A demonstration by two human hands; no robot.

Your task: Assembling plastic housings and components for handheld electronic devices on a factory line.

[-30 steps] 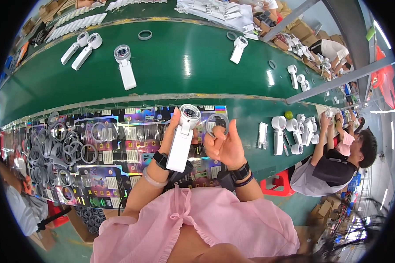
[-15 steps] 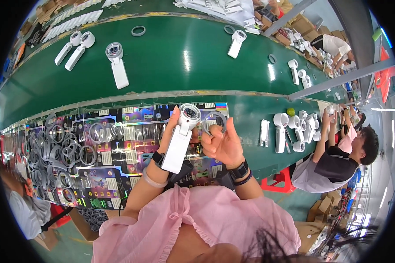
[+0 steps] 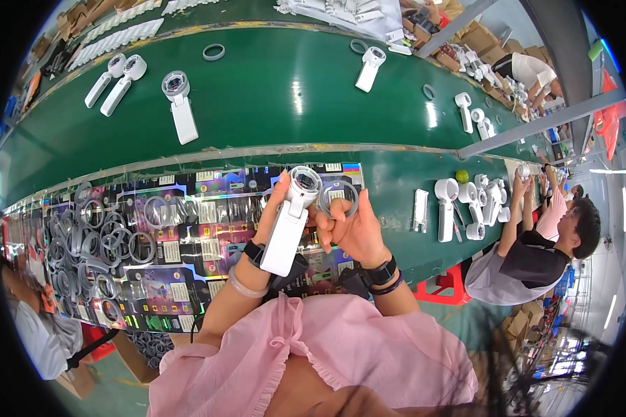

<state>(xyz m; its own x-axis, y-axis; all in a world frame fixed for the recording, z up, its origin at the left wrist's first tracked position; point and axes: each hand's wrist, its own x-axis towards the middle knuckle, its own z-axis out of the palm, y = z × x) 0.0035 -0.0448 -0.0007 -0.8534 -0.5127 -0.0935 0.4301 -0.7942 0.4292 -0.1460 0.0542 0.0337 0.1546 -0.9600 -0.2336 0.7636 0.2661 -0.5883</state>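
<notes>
My left hand (image 3: 275, 208) grips a white handheld magnifier (image 3: 290, 222) upright, its round lens head at the top. Right beside that head, my right hand (image 3: 351, 229) pinches a grey ring (image 3: 338, 198) between its fingertips. Both hands hover over a bench edge covered with colourful printed cards (image 3: 209, 208). A heap of loose grey rings (image 3: 83, 243) lies to the left on those cards.
A green conveyor belt (image 3: 271, 90) runs across the top, carrying several white magnifiers (image 3: 179, 104) and a few stray rings (image 3: 213, 51). More white magnifier parts (image 3: 459, 201) lie at right, where another person (image 3: 535, 243) sits working. A red stool (image 3: 452, 285) stands beneath.
My right hand has closed in, bringing the grey ring up next to the magnifier's head. The magnifiers on the belt have drifted left.
</notes>
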